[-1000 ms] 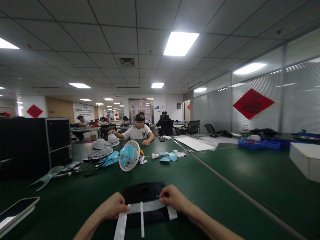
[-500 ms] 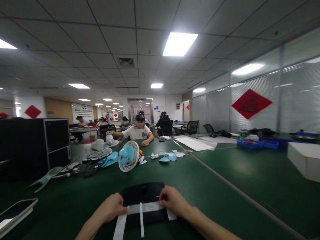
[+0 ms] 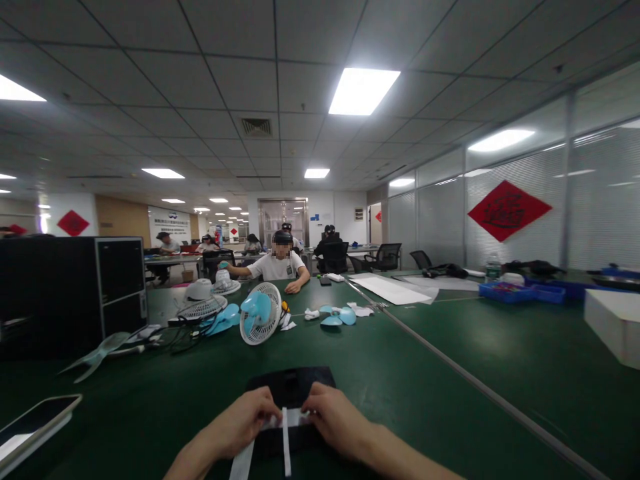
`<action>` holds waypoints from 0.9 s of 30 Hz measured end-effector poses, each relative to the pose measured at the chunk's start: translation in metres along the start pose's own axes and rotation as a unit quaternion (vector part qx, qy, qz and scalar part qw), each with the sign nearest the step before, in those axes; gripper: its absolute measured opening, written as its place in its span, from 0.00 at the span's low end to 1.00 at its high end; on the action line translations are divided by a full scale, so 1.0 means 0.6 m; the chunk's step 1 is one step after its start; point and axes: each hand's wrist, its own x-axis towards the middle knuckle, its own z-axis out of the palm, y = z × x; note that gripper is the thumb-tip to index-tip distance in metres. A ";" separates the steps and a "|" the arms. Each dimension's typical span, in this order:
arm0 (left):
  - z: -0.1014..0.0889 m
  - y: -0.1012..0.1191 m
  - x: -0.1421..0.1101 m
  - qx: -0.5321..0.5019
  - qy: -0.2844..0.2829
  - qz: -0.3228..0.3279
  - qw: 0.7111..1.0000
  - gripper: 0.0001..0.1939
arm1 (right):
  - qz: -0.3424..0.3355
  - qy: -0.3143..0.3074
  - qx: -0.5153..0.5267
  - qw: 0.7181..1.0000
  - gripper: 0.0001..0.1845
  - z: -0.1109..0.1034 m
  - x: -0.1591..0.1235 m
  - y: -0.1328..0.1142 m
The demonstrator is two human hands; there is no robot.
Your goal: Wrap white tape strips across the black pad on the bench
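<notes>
A black folded cloth piece (image 3: 291,385) lies on the green table (image 3: 425,400) right in front of me, crossed by white straps (image 3: 286,440). My left hand (image 3: 245,420) and my right hand (image 3: 334,419) rest on its near part, close together, fingers curled and pinching the horizontal white strap on either side of the vertical one. The strap's left end hangs down toward me below my left hand.
A phone (image 3: 35,423) lies at the near left. A black computer case (image 3: 75,293) stands at the left. Fan parts and a small white-and-blue fan (image 3: 260,313) lie mid-table. A person in white sits across. A white box (image 3: 613,327) and blue trays (image 3: 520,291) are right.
Both hands have slid inward along the white strap toward the middle, so they now nearly meet. The strap's right end is now hidden under my right hand.
</notes>
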 end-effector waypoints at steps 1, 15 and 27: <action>0.001 -0.003 0.001 0.000 0.001 0.002 1.000 0.17 | -0.022 -0.012 -0.006 1.000 0.14 0.001 0.002 -0.012; 0.015 -0.025 0.015 0.007 0.002 0.007 1.000 0.17 | -0.164 0.007 -0.204 0.965 0.07 0.072 0.002 -0.032; 0.014 -0.023 0.015 -0.017 0.016 0.002 1.000 0.17 | -0.124 0.017 -0.104 0.987 0.08 0.065 0.006 -0.037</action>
